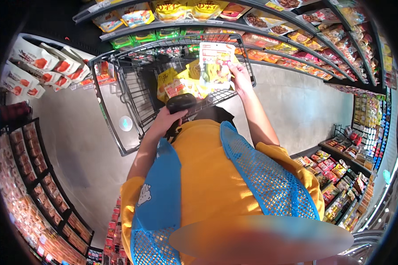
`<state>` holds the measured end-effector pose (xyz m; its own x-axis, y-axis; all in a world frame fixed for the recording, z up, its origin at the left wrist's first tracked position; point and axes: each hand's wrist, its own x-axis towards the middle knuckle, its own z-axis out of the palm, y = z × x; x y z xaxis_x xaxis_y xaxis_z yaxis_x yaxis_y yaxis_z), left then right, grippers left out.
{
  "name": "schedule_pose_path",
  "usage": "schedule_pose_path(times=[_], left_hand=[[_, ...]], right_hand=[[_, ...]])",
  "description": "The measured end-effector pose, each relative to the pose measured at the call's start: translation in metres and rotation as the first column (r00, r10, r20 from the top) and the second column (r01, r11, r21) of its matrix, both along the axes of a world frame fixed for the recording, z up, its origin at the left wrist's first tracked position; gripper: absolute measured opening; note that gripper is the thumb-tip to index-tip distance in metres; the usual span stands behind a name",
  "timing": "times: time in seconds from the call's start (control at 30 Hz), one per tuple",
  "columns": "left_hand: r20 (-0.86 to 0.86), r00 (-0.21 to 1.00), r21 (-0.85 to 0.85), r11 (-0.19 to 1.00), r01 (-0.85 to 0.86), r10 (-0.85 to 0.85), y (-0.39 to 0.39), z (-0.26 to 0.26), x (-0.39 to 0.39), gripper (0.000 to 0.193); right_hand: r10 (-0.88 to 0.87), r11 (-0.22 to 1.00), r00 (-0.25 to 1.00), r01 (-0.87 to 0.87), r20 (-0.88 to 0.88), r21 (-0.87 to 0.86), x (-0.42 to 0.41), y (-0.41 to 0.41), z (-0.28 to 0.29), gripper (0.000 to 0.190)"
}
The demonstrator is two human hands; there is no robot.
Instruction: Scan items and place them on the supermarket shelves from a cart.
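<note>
My right hand [241, 78] grips the right edge of a white snack pouch [216, 68] with a coloured printed front, held up over a black wire shopping cart [137, 94]. A black rounded object [181, 102] is in my left hand [165, 120], close to my body at the cart's near side; it looks like a handheld device, but its lower part is hidden by my fingers. Below the raised pouch, several yellow packets [167, 78] lie in the cart. Among them is a packet with a red and white front [179, 86], partly covered by the others.
Shelves of packaged snacks [262, 38] curve along the far side and right. White printed bags [39, 59] hang at the left. Tiered racks [36, 149] of packed food stand at lower left, and a display of packets [338, 175] at lower right. Grey floor [301, 106] shows between them.
</note>
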<state>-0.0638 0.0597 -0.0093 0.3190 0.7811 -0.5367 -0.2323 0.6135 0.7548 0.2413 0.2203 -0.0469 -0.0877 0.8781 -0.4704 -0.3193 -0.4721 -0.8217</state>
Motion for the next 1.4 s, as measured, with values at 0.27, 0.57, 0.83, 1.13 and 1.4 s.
schedule_pose_path(times=[0.27, 0.57, 0.83, 1.13, 1.4], left_hand=[[-0.044, 0.994, 0.029, 0.995, -0.096, 0.097, 0.016, 0.014, 0.037, 0.018], [-0.156, 0.981, 0.120, 0.988, -0.098, 0.116, 0.039, 0.043, 0.098, 0.033], [-0.173, 0.979, 0.224, 0.972, -0.066, 0.106, 0.048, 0.053, 0.125, 0.025], [-0.108, 0.955, 0.117, 0.958, -0.262, 0.275, 0.034, 0.065, 0.149, 0.025], [-0.123, 0.975, 0.083, 0.981, -0.174, 0.184, 0.046, 0.074, 0.167, 0.033]], right_hand=[[0.008, 0.976, 0.998, -0.022, 0.062, 0.215, 0.046, 0.052, 0.022, 0.010], [0.000, 0.863, 0.999, 0.022, -0.044, 0.504, 0.099, 0.096, 0.153, 0.006], [-0.067, 0.538, 0.996, 0.088, -0.062, 0.838, 0.165, 0.137, 0.299, 0.012], [-0.240, -0.055, 0.886, 0.395, -0.396, 0.917, 0.205, 0.235, 0.506, 0.028], [-0.710, -0.458, 0.622, -0.053, -0.329, 0.887, 0.214, 0.370, 0.610, 0.024]])
